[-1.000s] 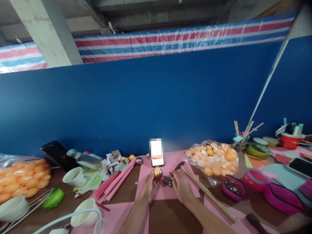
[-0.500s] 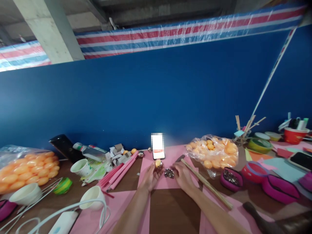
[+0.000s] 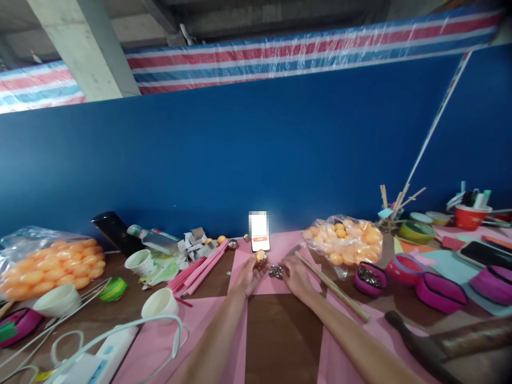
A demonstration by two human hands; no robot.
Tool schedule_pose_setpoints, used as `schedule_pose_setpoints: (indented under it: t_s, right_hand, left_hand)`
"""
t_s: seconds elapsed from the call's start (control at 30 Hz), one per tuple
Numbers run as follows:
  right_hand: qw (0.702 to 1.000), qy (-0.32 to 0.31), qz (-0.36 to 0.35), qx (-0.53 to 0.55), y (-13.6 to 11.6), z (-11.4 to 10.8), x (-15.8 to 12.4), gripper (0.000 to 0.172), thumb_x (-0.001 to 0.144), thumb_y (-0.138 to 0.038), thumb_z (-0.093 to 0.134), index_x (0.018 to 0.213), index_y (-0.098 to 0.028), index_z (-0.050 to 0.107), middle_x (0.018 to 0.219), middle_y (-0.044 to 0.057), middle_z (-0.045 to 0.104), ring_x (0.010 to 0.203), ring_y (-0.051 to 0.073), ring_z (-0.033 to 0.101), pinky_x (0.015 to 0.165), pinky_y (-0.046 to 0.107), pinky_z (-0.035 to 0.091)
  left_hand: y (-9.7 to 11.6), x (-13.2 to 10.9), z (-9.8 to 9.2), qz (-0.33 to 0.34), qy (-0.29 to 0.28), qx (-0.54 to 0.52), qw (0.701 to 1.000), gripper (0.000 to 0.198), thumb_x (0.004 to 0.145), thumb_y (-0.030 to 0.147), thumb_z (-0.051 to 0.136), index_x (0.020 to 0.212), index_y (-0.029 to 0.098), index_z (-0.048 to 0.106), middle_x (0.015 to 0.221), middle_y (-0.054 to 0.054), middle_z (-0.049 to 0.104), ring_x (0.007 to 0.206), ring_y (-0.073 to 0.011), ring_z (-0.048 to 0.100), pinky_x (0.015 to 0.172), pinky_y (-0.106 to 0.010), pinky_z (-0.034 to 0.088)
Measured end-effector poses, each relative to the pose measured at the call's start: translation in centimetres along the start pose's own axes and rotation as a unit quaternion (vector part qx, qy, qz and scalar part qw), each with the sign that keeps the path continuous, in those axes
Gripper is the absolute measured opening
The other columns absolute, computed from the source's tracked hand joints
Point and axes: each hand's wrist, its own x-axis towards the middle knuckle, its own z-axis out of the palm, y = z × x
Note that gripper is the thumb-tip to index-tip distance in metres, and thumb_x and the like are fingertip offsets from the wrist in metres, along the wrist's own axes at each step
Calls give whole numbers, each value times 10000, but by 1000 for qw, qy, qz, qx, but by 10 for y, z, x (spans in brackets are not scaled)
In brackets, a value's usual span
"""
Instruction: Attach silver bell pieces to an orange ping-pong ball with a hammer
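Note:
My left hand point(image 3: 250, 274) is closed around a small orange ball point(image 3: 261, 255), palm turned up. Shiny metal bits dot the ball's right side. Just right of it, a small heap of shiny metal tacks point(image 3: 276, 271) lies on a pink sheet point(image 3: 262, 288). At the heap's right edge, my right hand point(image 3: 295, 274) has its fingers curled together and touching the tacks; whether one is pinched there is too small to tell. A lit phone point(image 3: 261, 242) stands just beyond my hands.
Right of my hands lie a wooden-handled hammer point(image 3: 332, 287), a bag of orange balls point(image 3: 350, 242) and a purple bowl of tacks point(image 3: 370, 280). Pink rods point(image 3: 204, 274), paper cups point(image 3: 160, 304), a power strip point(image 3: 110, 354) and another ball bag point(image 3: 56, 266) occupy the left.
The whole view has shifted slightly, with the table appearing a little higher. My left hand still holds the ball, and my right hand stays at the tacks, its fingers nearer the heap.

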Motion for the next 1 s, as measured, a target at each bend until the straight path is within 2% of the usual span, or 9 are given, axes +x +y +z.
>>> schedule_pose_setpoints:
  t_s: [0.13,0.43,0.6,0.73,0.83,1.0]
  right_hand:
    - [1000,-7,0,-1,-1,-2,0,185,721,-93,475,805,-145,631,859,88,631,840,217,541,789,329,405]
    - [1000,-28,-11,5,-5,-8,0,216,741,-69,443,784,-153,636,781,63,637,772,196,550,721,298,411]
    - [1000,-18,-9,-5,-8,-9,1,252,733,-57,426,806,-159,645,779,61,630,782,199,546,723,303,417]
    - [1000,13,5,-22,-8,-6,1,225,738,-81,445,864,-131,624,896,107,605,880,234,518,802,361,399]
    - [999,21,10,-29,-7,-4,0,182,747,-101,459,824,-126,622,941,121,587,916,243,507,847,382,381]
    - [999,17,10,-26,-7,-4,0,145,755,-113,458,762,-146,599,844,87,599,835,218,536,774,347,419]
  left_hand:
    - [0,0,0,4,0,2,1000,310,803,262,528,1069,103,551,946,-139,648,846,-181,626,798,-325,508]
    - [0,-1,1,6,1,-3,1000,321,806,265,526,1082,102,540,936,-134,648,842,-176,626,805,-320,500]
    - [0,-1,0,4,-2,-7,1000,307,804,258,528,1063,94,547,926,-138,650,847,-179,625,814,-321,495]
    - [0,0,-2,-7,-8,-10,1000,297,807,258,520,1050,92,552,922,-132,648,844,-177,625,824,-326,490]
    - [1,-1,-2,-17,-20,-23,999,312,806,253,520,1075,97,542,932,-126,644,850,-170,621,838,-324,482]
    - [1,-2,-2,-26,-44,-32,998,372,793,240,536,1146,126,507,945,-106,637,867,-177,617,864,-349,467]
